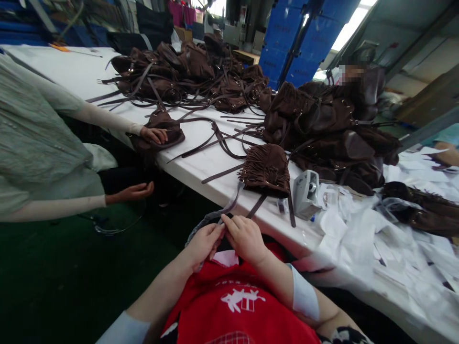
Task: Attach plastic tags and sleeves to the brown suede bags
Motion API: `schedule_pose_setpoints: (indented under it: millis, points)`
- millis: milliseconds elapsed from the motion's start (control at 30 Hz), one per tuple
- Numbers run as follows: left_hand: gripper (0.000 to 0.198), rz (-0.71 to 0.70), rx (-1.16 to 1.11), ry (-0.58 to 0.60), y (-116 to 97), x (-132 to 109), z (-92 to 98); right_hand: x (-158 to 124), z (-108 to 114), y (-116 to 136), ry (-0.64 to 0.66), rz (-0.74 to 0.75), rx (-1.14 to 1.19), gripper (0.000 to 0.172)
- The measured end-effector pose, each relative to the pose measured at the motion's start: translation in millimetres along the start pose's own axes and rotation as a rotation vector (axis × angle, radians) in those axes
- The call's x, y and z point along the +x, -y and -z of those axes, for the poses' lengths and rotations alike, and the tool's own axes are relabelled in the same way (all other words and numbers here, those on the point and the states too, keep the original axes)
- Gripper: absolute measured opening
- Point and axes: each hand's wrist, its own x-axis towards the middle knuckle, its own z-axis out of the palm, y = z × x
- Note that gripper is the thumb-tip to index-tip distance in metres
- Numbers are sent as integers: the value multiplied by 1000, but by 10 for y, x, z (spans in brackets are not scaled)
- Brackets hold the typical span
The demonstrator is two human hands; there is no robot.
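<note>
Close together at the table's near edge, my left hand and my right hand pinch a strap that looks grey, perhaps from a plastic wrapping. The strap loops beside my left hand and runs up to a dark brown fringed bag lying on the white table. Fingers of both hands are closed, and the exact spot they grip is partly hidden. Loose brown straps stick out from under the bag toward me. Just right of the bag stands a small grey device.
Brown bags are heaped at the back and at the right. White paper and plastic wrap cover the table's right part. At the left, a co-worker's hand rests on another brown bag. Blue boxes stand behind.
</note>
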Motion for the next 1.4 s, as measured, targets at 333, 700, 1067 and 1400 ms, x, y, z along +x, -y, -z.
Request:
schedule_pose_setpoints:
  millis: [333, 700, 1067, 1400]
  points:
    - [51, -344, 333, -74, -151, -61, -146, 66, -24, -129, -193, -370, 694, 26]
    - [58, -365, 217, -13, -137, 8, -151, 84, -182, -17, -41, -707, 1505, 27]
    - [58, -268, 195, 98, -125, 24, -48, 26, -282, -40, 246, -724, 1642, 33]
    - [44, -165, 340, -37, -133, -13, 19, 24, 189, -35, 89, -196, 151, 34]
